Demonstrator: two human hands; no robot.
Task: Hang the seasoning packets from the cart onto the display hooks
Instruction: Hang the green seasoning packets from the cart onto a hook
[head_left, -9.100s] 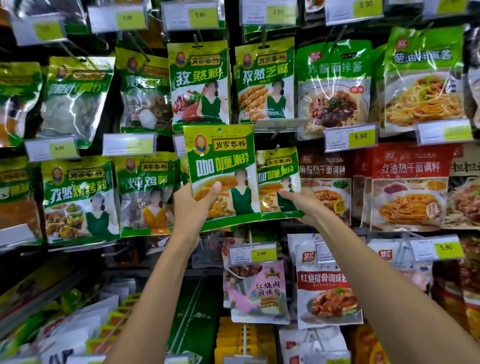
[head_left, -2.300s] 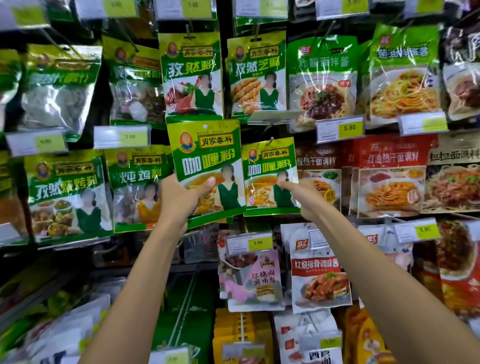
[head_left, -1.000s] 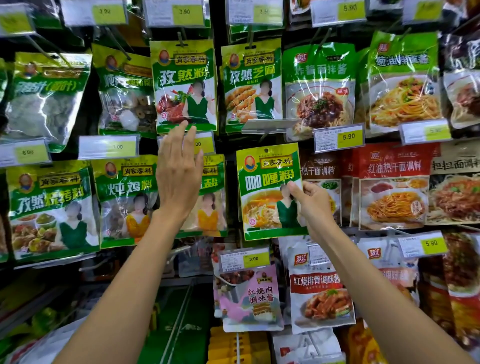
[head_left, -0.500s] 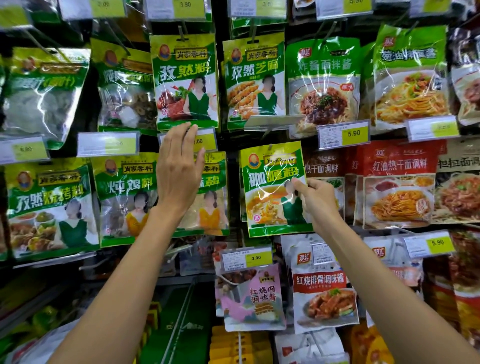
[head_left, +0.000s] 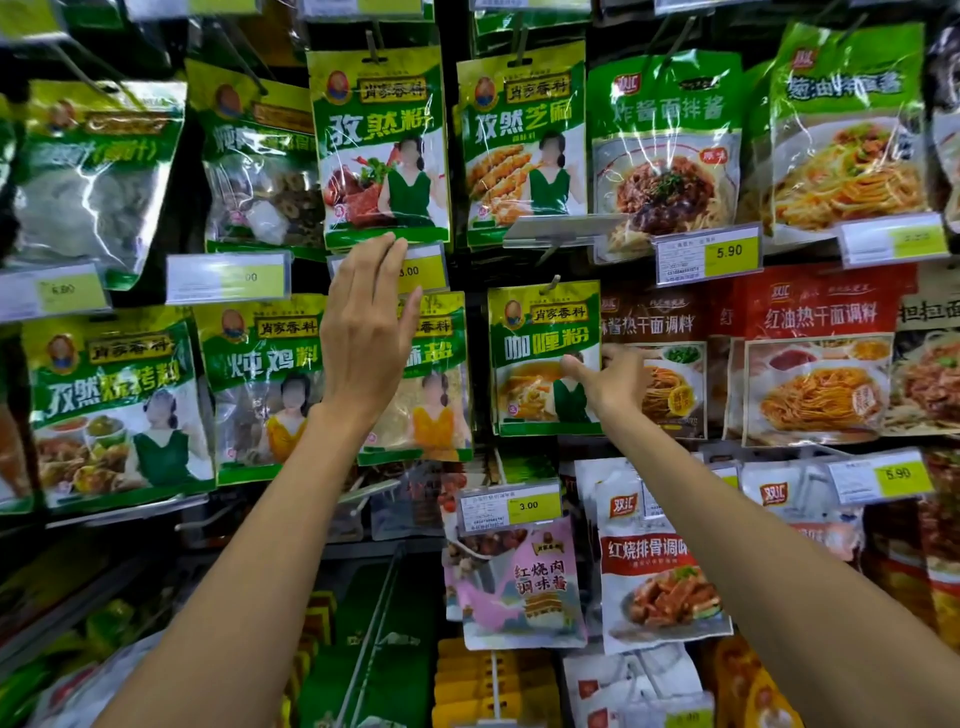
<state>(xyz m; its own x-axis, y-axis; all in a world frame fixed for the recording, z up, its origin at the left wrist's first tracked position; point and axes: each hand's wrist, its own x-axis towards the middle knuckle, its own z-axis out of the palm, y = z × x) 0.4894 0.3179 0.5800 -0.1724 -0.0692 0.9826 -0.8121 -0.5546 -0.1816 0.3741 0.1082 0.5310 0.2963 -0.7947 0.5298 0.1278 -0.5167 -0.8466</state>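
Hanging from display hook (head_left: 555, 283): green-yellow seasoning packet (head_left: 535, 353). Right hand (head_left: 610, 382), grip pinching packet's right edge, thumb in front. Left hand (head_left: 366, 338), grip spread, covering price tag (head_left: 423, 270).

The display hooks (head_left: 555, 282) carry green seasoning packets (head_left: 545, 358) in rows; price tags (head_left: 706, 254) sit between rows. Red sauce packets (head_left: 818, 374) hang rightward.

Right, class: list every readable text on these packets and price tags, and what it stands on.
"孜然粉": cumin powder packet.
"孜然芝麻": cumin sesame packet.
"咖喱粉": curry powder packet, in the right hand's grip.
"炖鸡料": stewed chicken seasoning packet.
"红油热干面调料": red noodle sauce packet.
"5.90": upper price tag.
"3.00": lower price tag.
Far-left price tag: too blurred to read.
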